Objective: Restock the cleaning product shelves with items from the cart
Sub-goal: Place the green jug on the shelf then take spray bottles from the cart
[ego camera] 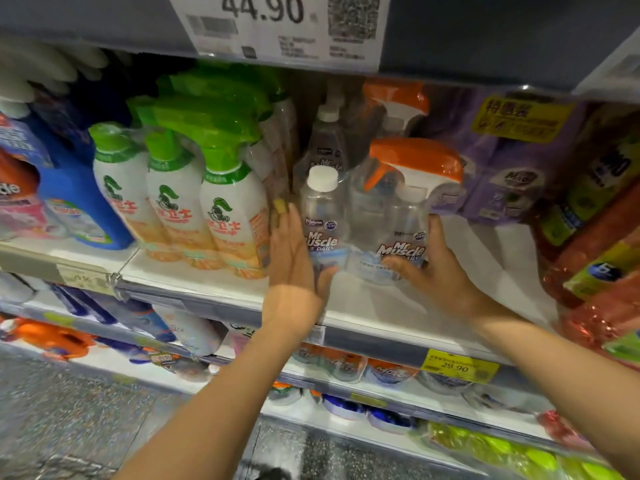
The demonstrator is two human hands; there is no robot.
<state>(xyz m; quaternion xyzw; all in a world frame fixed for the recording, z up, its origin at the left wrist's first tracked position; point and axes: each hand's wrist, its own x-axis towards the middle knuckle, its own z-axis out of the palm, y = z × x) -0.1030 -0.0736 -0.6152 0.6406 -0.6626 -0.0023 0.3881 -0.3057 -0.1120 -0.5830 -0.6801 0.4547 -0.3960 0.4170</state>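
Note:
A shrink-wrapped Mr Muscle twin pack [367, 233] stands on the white shelf [381, 306]: a clear refill bottle with a white cap on the left and an orange-trigger spray bottle on the right. My left hand [294, 258] lies flat with straight fingers against the pack's left side. My right hand [429, 268] holds the pack's right side, thumb across the front of the spray bottle, fingers behind it. A second identical pack [363, 133] stands right behind.
Green-trigger spray bottles [194, 188] crowd the left of the pack. Purple packs [512, 168] stand at the right rear, red wrapped packs [595, 244] at the far right. Bare shelf lies between them. A yellow 29.90 price tag [459, 367] hangs on a lower shelf's edge; lower shelves hold more bottles.

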